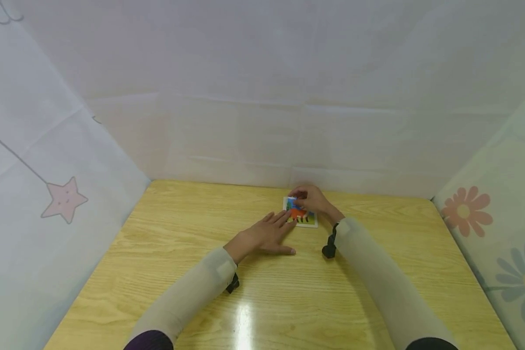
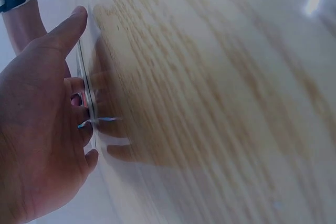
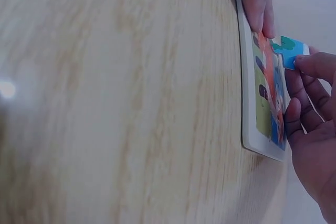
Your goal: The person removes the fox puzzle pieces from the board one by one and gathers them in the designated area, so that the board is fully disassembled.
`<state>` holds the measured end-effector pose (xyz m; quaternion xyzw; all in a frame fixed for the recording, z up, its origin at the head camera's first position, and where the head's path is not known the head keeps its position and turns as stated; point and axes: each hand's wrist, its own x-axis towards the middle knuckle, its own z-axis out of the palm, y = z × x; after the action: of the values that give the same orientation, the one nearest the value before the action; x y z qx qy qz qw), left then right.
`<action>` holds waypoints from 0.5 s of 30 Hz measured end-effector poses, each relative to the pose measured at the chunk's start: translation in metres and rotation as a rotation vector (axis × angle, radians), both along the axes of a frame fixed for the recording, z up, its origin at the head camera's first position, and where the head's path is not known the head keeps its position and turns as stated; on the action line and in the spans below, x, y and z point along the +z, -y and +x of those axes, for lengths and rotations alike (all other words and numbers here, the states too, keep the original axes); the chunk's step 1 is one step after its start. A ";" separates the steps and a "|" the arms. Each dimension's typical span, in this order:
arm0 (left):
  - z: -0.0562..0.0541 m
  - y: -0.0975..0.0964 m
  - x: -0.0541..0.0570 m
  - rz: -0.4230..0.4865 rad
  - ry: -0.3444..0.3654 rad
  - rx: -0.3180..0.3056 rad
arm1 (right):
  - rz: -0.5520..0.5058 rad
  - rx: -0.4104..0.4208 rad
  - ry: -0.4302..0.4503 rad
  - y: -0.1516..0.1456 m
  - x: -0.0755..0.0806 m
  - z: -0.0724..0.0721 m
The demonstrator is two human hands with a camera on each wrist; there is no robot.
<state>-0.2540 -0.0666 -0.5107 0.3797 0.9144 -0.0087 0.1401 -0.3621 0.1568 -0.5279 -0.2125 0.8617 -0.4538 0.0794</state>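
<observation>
the grip of the right hand pinches a blue-green puzzle piece, tilted at the white-framed board; the left hand, fingers extended, touches the board, which lies near the tabletop's far edge.

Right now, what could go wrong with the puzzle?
The blue-and-green piece might slip, because the right fingers pinch it near one edge. The left fingers rest on the puzzle board, so a sideways push could maybe slide the whole board.
</observation>
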 end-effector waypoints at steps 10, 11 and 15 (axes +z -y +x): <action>0.000 0.000 -0.002 -0.005 -0.013 -0.016 | -0.065 -0.016 0.034 -0.006 0.004 0.007; 0.000 0.000 -0.002 -0.003 -0.013 -0.013 | -0.074 -0.011 0.046 -0.007 0.005 0.008; -0.001 0.001 -0.004 0.009 -0.004 0.000 | -0.095 0.009 0.081 -0.012 0.011 0.011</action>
<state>-0.2553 -0.0674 -0.5146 0.3801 0.9148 -0.0050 0.1366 -0.3507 0.1689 -0.5168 -0.2012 0.8343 -0.5022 0.1060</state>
